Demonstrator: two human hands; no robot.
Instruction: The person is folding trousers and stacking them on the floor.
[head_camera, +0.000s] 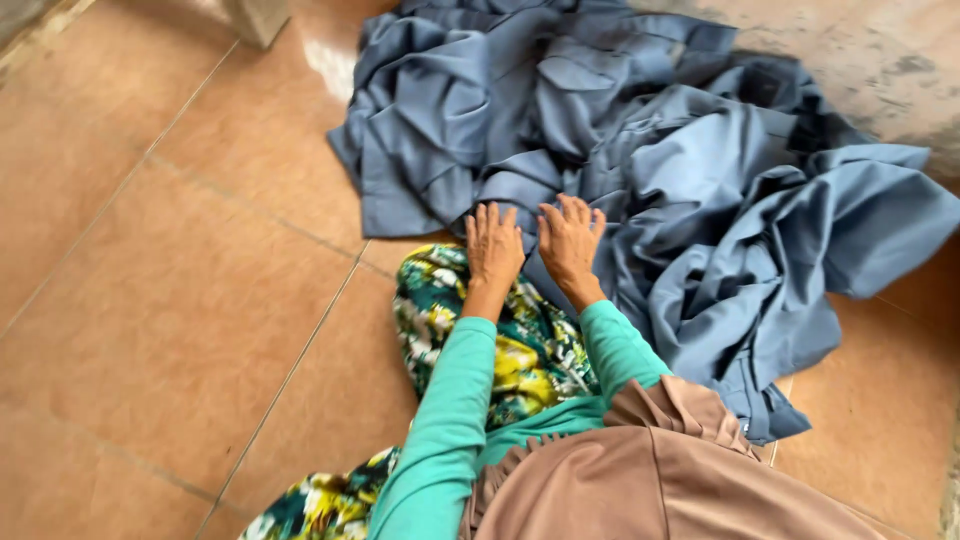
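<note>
A large heap of crumpled blue-grey garments (640, 130) lies on the tiled floor in front of me. My left hand (492, 248) rests palm down with fingers spread, at the near edge of the heap and over my knee, which is covered in green and yellow floral cloth (520, 350). My right hand (570, 240) lies flat beside it, fingers apart, pressing on the blue-grey fabric. Neither hand grips anything. Both arms are in teal sleeves. A brown cloth (660, 460) hangs down over my chest at the bottom of the view.
The floor is glossy orange-brown tile (180, 300) with visible grout lines, stretching to the left. A rough grey concrete patch (880, 70) sits at the upper right behind the heap. A pale post base (258, 18) stands at the top left.
</note>
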